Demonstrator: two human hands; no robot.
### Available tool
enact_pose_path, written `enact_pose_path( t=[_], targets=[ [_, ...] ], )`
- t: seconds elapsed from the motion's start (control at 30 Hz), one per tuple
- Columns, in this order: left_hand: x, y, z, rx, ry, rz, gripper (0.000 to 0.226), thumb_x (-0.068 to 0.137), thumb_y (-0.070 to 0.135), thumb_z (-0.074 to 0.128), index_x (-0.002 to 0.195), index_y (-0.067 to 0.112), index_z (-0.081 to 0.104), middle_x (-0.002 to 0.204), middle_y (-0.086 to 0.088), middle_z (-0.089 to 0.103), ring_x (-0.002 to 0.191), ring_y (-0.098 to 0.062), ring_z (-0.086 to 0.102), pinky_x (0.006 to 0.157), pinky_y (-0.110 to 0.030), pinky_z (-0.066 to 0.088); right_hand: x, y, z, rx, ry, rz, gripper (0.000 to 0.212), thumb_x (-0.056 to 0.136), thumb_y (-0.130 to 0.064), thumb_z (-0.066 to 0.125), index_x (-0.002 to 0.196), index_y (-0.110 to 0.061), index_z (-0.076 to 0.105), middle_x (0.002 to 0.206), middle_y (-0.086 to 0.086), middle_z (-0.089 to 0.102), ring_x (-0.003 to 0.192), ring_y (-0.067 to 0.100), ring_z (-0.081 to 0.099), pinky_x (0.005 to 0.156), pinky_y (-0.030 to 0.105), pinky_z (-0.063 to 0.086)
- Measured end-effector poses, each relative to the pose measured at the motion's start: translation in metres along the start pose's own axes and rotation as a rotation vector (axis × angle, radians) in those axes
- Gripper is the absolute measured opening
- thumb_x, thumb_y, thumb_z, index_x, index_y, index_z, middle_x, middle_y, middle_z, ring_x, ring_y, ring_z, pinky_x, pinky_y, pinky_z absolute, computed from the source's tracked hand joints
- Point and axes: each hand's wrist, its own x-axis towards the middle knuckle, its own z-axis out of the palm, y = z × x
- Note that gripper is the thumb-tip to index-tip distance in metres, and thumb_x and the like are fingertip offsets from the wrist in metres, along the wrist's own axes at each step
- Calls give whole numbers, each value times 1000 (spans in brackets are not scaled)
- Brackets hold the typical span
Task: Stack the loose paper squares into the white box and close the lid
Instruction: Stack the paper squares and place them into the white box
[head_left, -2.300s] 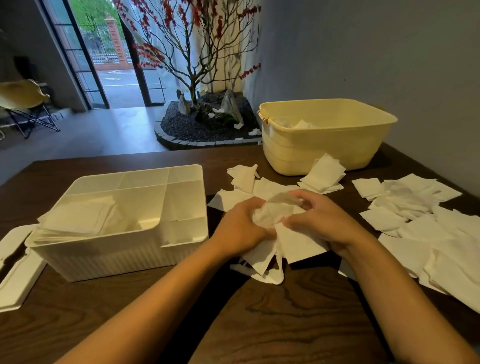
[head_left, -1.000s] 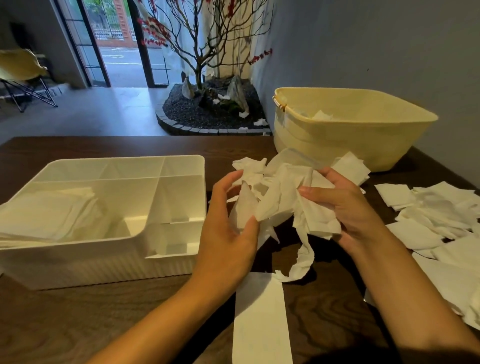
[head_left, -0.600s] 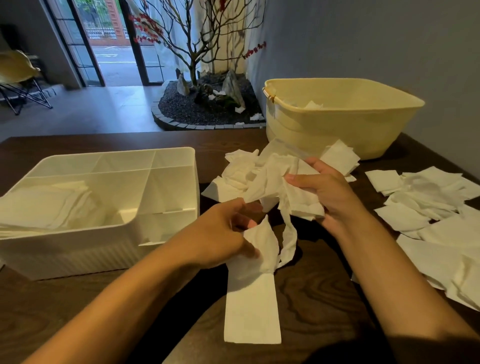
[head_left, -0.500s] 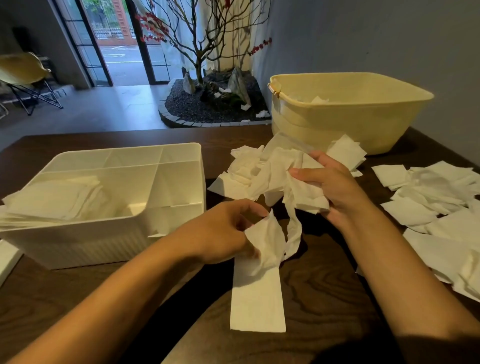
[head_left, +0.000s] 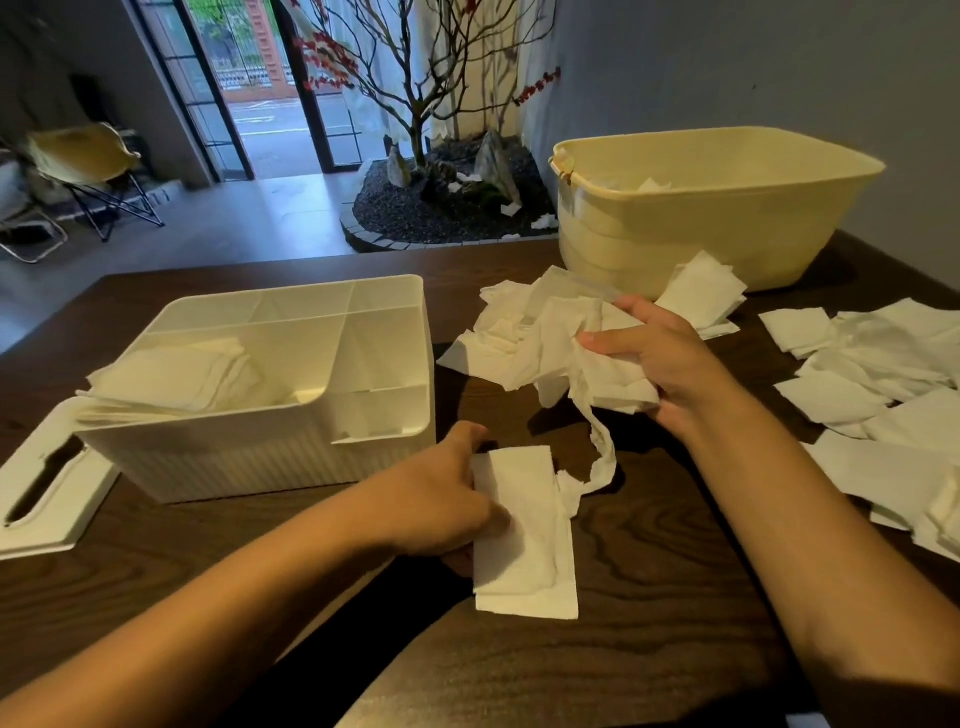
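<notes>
The white box (head_left: 291, 447) stands open on the dark table at the left, with a stack of paper squares (head_left: 171, 379) in its left compartment. Its lid (head_left: 47, 499) lies flat on the table to its left. My left hand (head_left: 441, 493) holds a folded white paper (head_left: 524, 535) down flat on the table in front of the box. My right hand (head_left: 660, 358) is raised and grips a crumpled bundle of papers (head_left: 550, 348), with a strip hanging from it to the table. More loose squares (head_left: 883, 395) lie scattered at the right.
A yellow tub (head_left: 717, 208) with some paper inside stands at the back right of the table. A small pile of squares (head_left: 701, 296) leans against its front. Beyond the table's far edge are a gravel bed with a tree and a folding chair.
My left hand has pulled one paper out of the bundle and brought it down to the table, where it lies flat. My right hand keeps the bundle raised.
</notes>
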Motion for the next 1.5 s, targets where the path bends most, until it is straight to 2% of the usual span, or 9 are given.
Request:
enact_pose_path(
  t=[0.1,0.37,0.6,0.77,0.87,1.03,1.2,1.37,1.5],
  targets=[
    [0,5,-2,135,98,38,85,92,29,71,156,31,15,148,-4,47,108,-20,65,87,-30,60,-1,2,0,-5,6,8,38,80,6,72,106,-21,67,106,7,74,94,24,73,69,35,61],
    [0,11,2,401,57,60,75,83,35,79,146,31,37,137,3,55,116,-18,58,97,-31,52,-1,3,1,-57,-1,25,37,81,4,72,110,-19,66,103,5,74,90,22,74,71,37,62],
    [7,24,-8,322,61,158,17,89,30,73,103,23,64,95,7,61,92,-12,59,80,-24,51,-2,-1,-2,-71,24,5,48,80,2,74,121,-19,64,107,5,74,92,24,74,79,43,61],
    [7,32,-20,-340,344,346,8,91,22,69,90,30,68,84,12,73,77,-4,68,60,-18,51,-2,-5,-3,-47,39,-45,48,78,4,75,121,-16,65,107,9,74,92,26,74,83,46,60],
    [20,44,-28,-567,515,422,16,94,21,66,109,23,70,102,5,74,87,-12,68,70,-29,56,-2,-6,-2,-78,53,-71,49,77,3,76,120,-17,65,107,9,73,93,25,73,80,43,61],
    [45,49,-23,69,987,584,9,91,21,60,98,24,56,91,7,62,80,-13,57,66,-33,48,-4,-7,-2,-78,13,-61,47,77,1,77,117,-21,66,105,6,74,91,23,74,82,45,61],
    [70,37,-4,-60,794,546,11,91,18,60,96,28,59,87,14,65,78,-5,59,61,-17,39,-3,-7,-5,-30,8,-58,45,77,2,76,112,-24,67,104,7,75,87,21,75,77,38,61],
    [72,29,-26,98,1073,587,23,83,8,69,97,24,63,96,6,62,84,-13,56,65,-12,36,-4,-12,-9,140,-71,-18,47,80,4,70,120,-20,65,102,8,76,88,24,75,63,34,60],
    [69,34,-17,-167,710,581,18,97,25,58,109,35,68,101,18,70,94,-5,64,76,-26,49,-5,-13,-7,212,-132,-15,54,69,-1,72,118,-21,66,105,10,75,89,25,74,67,35,60]
  ],
)
